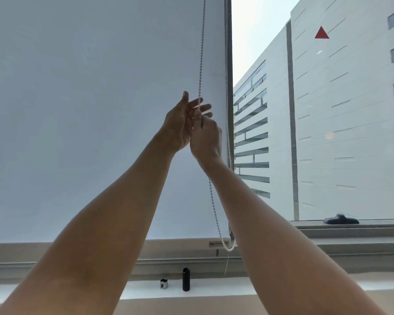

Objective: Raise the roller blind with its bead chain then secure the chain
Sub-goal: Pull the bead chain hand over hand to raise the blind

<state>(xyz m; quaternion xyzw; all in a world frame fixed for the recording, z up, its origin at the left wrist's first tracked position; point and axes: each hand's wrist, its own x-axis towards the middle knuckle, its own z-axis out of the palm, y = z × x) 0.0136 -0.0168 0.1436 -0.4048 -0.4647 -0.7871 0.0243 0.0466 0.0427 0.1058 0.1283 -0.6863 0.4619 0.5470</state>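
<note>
A white roller blind (89, 110) covers the left window down to its bottom bar (180, 244), just above the sill. Its white bead chain (201, 53) hangs along the blind's right side and loops at the bottom (229, 248). Both my arms reach up to the chain. My right hand (206, 137) grips the chain with curled fingers. My left hand (181, 123) is right beside it, a little higher, fingers straight and spread, touching the chain at the fingertips.
A dark window frame post (229, 64) stands right of the blind, with a bare pane showing a white building. On the sill stand a black cylinder (186, 279) and a small metal clip (163, 283). A dark handle (340, 219) lies at the right window's base.
</note>
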